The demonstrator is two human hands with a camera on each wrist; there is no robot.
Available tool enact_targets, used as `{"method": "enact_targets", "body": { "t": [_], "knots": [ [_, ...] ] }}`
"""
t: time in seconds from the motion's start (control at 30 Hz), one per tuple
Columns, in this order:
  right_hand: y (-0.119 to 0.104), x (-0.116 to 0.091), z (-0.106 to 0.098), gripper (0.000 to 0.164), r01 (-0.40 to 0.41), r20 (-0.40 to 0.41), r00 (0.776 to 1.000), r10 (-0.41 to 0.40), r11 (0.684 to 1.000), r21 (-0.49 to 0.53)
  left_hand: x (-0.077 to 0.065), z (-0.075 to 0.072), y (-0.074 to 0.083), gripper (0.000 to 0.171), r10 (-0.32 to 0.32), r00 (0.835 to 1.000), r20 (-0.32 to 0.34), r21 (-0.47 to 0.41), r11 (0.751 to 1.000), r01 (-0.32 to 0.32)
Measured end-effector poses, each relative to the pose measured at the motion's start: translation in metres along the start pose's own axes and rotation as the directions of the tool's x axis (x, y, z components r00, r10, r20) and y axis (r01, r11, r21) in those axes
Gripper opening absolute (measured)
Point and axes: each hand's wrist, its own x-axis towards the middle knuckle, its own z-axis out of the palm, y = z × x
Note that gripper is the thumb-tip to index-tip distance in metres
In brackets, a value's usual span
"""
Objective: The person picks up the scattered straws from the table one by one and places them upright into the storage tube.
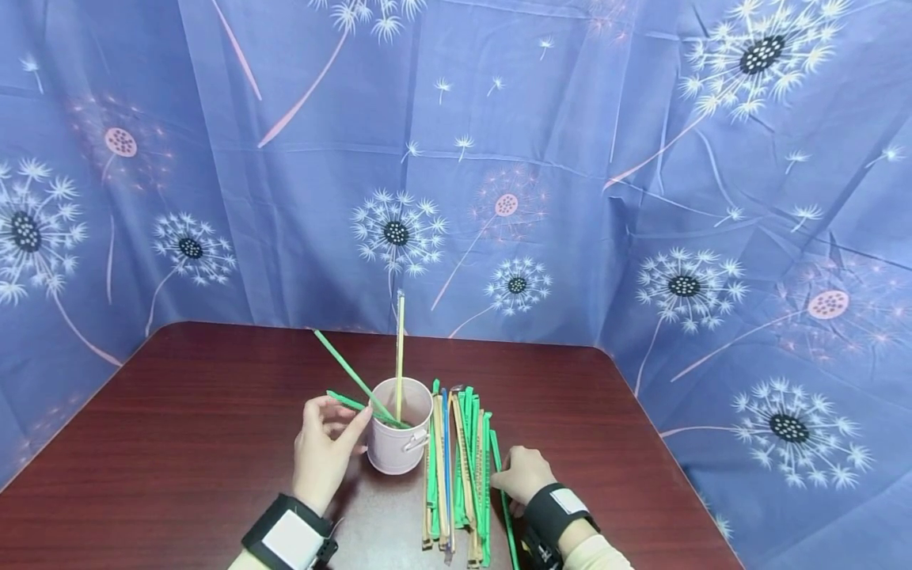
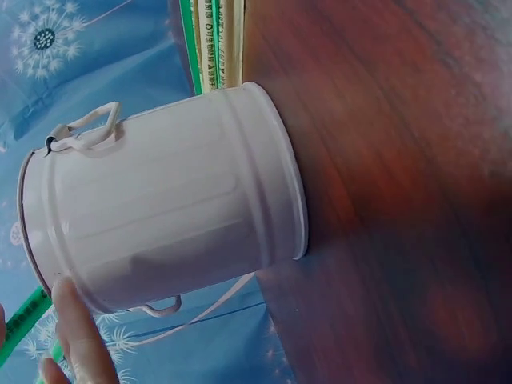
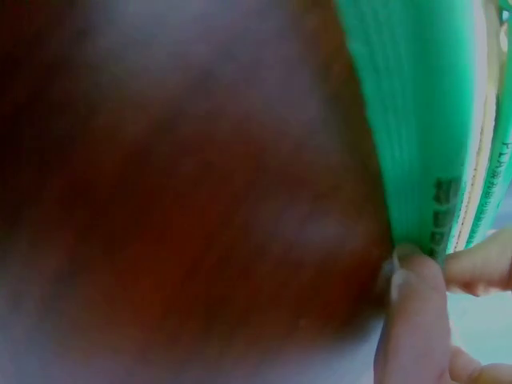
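Observation:
A pale pink metal bucket [image 1: 394, 451] with small side handles stands upright on the table. My left hand [image 1: 324, 451] is at its left rim, thumb and fingers about a slim green wrapped straw [image 1: 345, 400] that slants into it. Another green straw [image 1: 347, 366] and a yellowish straw [image 1: 400, 348] stick up from the bucket. To its right lies a row of several wrapped straws [image 1: 456, 467], green, tan and blue, some with printing. My right hand [image 1: 526, 476] pinches the green straw [image 3: 416, 136] at the row's right edge. The right fingers are partly hidden in the head view.
All this sits on a dark red-brown wooden table [image 1: 199, 443]. A blue curtain [image 1: 299, 229] with dandelion prints hangs behind the table and along its sides. Black bands [image 1: 563, 511] are strapped round both wrists.

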Motion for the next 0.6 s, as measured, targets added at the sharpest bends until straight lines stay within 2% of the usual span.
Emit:
{"method": "enact_targets", "body": {
  "t": [0.1,0.17,0.3,0.43,0.6],
  "knots": [
    [-0.001,-0.002,0.000,0.034,0.019,-0.012,1.000,-0.020,0.999,-0.026,-0.001,-0.001,-0.001,0.038,-0.045,0.998,0.042,0.030,0.999,0.044],
    [-0.003,-0.003,-0.001,0.037,0.033,-0.031,0.999,-0.034,0.999,-0.034,-0.001,-0.001,-0.001,0.033,-0.056,0.995,0.080,0.068,0.996,0.050],
    [-0.006,-0.002,-0.002,0.027,0.033,-0.060,0.998,-0.035,0.999,-0.024,-0.001,-0.001,-0.003,0.033,-0.047,0.988,0.146,0.118,0.993,0.030],
    [-0.012,0.000,-0.002,0.014,0.061,-0.116,0.991,-0.069,0.996,-0.068,-0.002,0.001,-0.003,0.035,-0.040,0.981,0.188,0.100,0.995,0.021],
    [-0.027,-0.002,-0.002,0.019,0.161,-0.209,0.960,-0.186,0.978,-0.129,-0.006,0.004,0.003,0.032,-0.020,0.976,0.217,0.062,0.998,0.006]
  ]
}}
